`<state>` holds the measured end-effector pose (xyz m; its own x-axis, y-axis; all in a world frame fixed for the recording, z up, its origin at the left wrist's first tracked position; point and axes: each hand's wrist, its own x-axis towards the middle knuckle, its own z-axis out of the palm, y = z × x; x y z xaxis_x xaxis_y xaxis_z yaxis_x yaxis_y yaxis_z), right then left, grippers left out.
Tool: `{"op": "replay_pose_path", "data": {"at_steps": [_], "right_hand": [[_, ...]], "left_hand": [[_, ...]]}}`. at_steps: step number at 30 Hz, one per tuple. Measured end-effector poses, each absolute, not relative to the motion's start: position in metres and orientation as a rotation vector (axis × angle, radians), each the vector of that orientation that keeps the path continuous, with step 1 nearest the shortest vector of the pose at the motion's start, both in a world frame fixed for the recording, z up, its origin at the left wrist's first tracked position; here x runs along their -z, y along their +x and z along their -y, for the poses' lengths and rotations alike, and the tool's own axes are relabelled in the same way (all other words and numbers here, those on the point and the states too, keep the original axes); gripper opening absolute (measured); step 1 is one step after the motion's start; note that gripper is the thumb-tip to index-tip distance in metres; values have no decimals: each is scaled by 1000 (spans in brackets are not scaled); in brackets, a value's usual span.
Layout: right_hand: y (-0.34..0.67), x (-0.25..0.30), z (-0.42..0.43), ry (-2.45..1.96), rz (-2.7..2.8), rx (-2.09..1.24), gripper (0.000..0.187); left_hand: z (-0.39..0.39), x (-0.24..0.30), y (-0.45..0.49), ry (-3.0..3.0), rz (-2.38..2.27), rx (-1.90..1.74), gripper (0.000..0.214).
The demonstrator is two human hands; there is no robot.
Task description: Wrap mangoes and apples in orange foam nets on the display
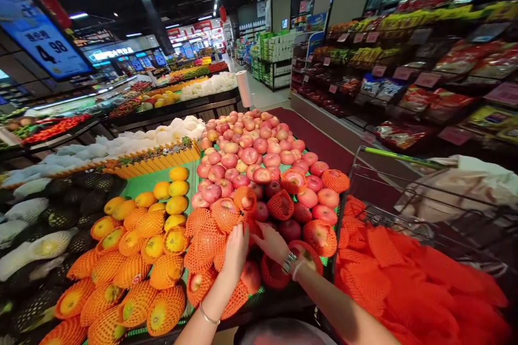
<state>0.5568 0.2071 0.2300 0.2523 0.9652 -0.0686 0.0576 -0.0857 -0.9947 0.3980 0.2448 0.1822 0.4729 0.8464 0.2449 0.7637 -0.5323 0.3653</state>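
My left hand (236, 250) is closed at the edge of an apple in an orange foam net (245, 200), its fingertips pressed against the netting. From the right, my right hand (272, 243) reaches to the same apple, thumb and fingers curved on its lower side; part of the grip is hidden. Left of my hands lie several netted apples (206, 245). Beyond them rises a heap of bare red apples (251, 156). An apple partly covered by an orange net (280, 205) sits just past my right hand.
On the left are oranges (177, 205), some in nets, and dark avocados (76, 199). Piled on the right, beside a wire cart (376, 183) with a cloth bag (465, 188), are loose orange-red foam nets (413, 280). Snack shelves (404, 81) stand behind.
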Motion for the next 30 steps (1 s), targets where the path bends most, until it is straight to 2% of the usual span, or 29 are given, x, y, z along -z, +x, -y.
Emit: {"op": "replay_pose_path", "data": {"at_steps": [3,6,8,12,15,18,21,25,30], "right_hand": [[591,-237,-177,-1418,1190,-946,35],[647,-218,-133,-1424,1117,-675,36],[687,-185,-95,-1618,846,-414,37],[744,-97,-6,-1942,548,-143,52],[754,-43,44,-2141,539,-208,52],[740,-17,57,-2144,616,-327,46],[721,-13,40,-2071,762,-413,38],[716,-16,14,-2153,739,-360,41],[745,-12,16,-2215,701,-351,24]], "left_hand": [[-241,-175,402,2752,-1536,-522,58],[-235,-179,403,2944,-1531,-407,59],[-233,-184,403,3056,-1480,-289,58],[-234,-190,403,3111,-1333,-95,53],[-236,-191,405,3115,-1314,-131,51],[-239,-191,406,3119,-1288,-209,45],[-244,-191,406,3096,-1253,-268,40],[-250,-195,407,2980,-1275,-364,51],[-237,-220,407,2791,-1270,-486,47]]}}
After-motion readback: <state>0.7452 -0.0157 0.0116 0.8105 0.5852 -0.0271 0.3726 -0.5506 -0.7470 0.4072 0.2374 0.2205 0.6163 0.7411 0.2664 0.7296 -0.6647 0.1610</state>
